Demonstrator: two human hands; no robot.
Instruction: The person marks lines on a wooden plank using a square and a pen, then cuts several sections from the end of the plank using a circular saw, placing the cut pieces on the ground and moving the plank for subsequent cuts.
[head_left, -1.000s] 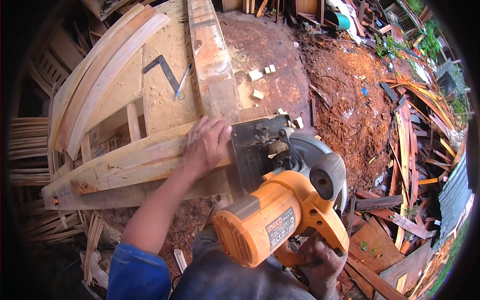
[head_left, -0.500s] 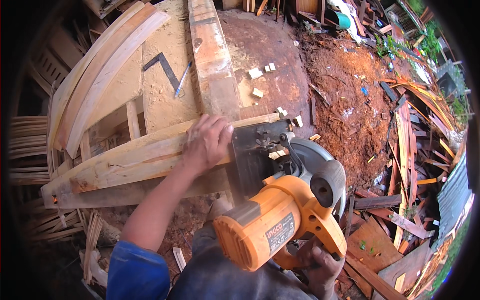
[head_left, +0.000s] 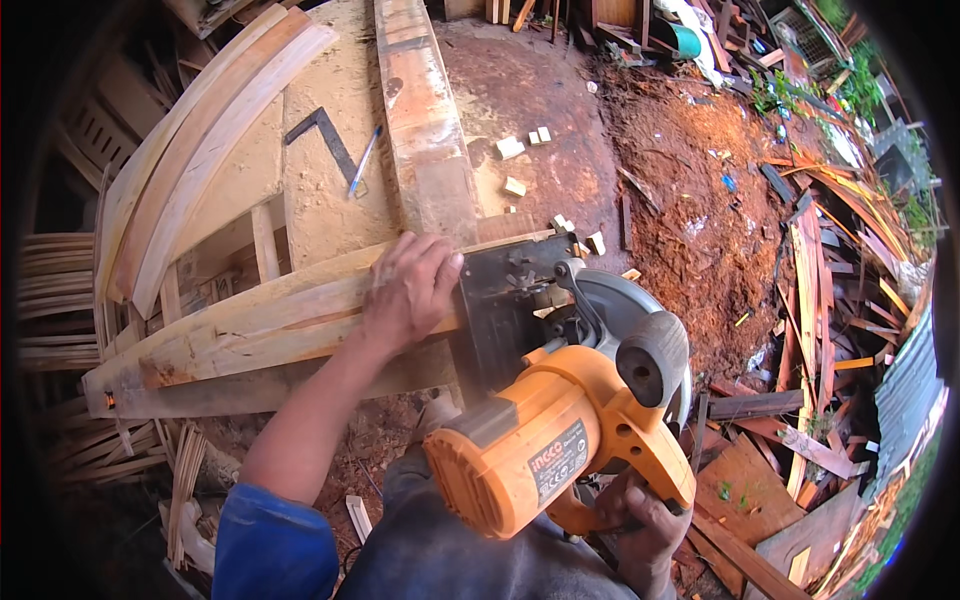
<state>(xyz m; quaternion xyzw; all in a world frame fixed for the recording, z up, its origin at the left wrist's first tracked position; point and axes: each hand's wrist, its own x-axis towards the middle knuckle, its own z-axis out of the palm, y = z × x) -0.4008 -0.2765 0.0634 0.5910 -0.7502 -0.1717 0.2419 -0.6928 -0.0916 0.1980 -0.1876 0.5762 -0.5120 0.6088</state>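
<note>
My right hand (head_left: 648, 522) is wrapped around the rear handle of an orange circular saw (head_left: 540, 440), low and right of centre. The saw's dark base plate (head_left: 500, 320) rests across the right end of a pale curved board (head_left: 260, 335), covering that end. Just left of the plate, my left hand (head_left: 410, 288) grips the board from above, fingers over its far edge and its thumb side close to the plate. Part of the round grey blade guard (head_left: 620, 300) shows; the blade's cutting edge is hidden.
A thick beam (head_left: 425, 110) runs away from me. Left of it lie a dark carpenter's square (head_left: 325, 135), a blue pen (head_left: 366, 160) and several curved boards (head_left: 205, 150) on a dusty bench top (head_left: 340, 80). Small offcuts (head_left: 514, 186) dot the ground. Scrap wood (head_left: 810, 310) is heaped right.
The saw has shifted slightly left and away, and its plate now covers the board end that stuck out past it. My left hand stays on the board, nearly unmoved.
</note>
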